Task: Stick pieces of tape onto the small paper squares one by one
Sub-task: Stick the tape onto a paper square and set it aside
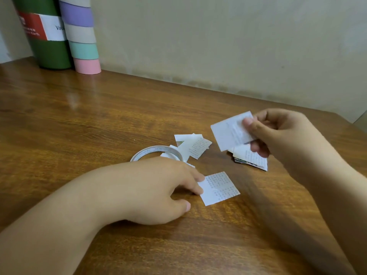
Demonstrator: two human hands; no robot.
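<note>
My right hand [282, 133] pinches a small white paper square [228, 133] between thumb and fingers, lifted above the table. Under it lies a small stack of paper squares [252, 159]. My left hand [158, 187] rests on the wooden table [99, 120], its fingertips touching the left edge of a printed paper square [220, 188] that lies flat with a clear patch on it that looks like tape. Behind my left hand a roll of clear tape [156, 152] lies flat, partly hidden. A few more paper squares [193, 144] lie beside the roll.
A dark green cylinder with a red and white label [47, 36] and a stack of pastel tape rolls [81, 36] stand at the back left against the beige wall [218, 40]. The table's right corner is near the right frame edge.
</note>
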